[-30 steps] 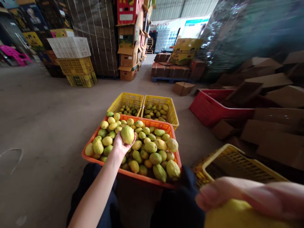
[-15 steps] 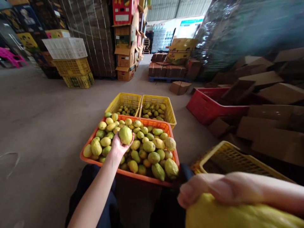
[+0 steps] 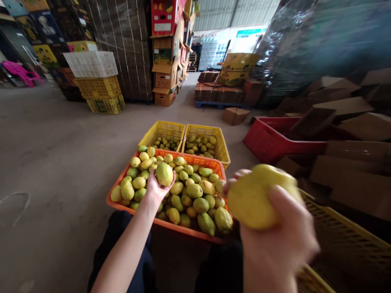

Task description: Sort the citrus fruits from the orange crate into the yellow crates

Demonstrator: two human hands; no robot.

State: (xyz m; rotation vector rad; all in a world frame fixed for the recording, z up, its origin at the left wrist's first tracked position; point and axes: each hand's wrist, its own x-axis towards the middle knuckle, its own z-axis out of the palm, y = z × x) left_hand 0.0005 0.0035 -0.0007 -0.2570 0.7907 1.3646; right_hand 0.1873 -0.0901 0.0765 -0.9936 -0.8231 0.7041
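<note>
My left hand point(image 3: 156, 189) cups a round yellow-green fruit point(image 3: 164, 174) above the orange crate point(image 3: 195, 233), with the fruit resting on the palm. Close to the camera at the right, my right hand point(image 3: 284, 232) is wrapped round a larger yellow fruit point(image 3: 259, 197); it is slightly blurred. Many green and yellow fruits point(image 3: 194, 191) fill the orange crate in front of my knees. The right hand is beyond the crate's right edge.
Two yellow crates point(image 3: 227, 148) holding smaller fruits stand behind the orange one. To the right are a yellow crate point(image 3: 345, 232), a red bin point(image 3: 262, 140) and piled cardboard point(image 3: 360, 162). Stacked baskets point(image 3: 99, 87) stand at the back left.
My right hand has risen and moved left from the lower right corner, bringing the yellow fruit into fuller view. The left hand still holds its fruit; the whole view has shifted slightly.
</note>
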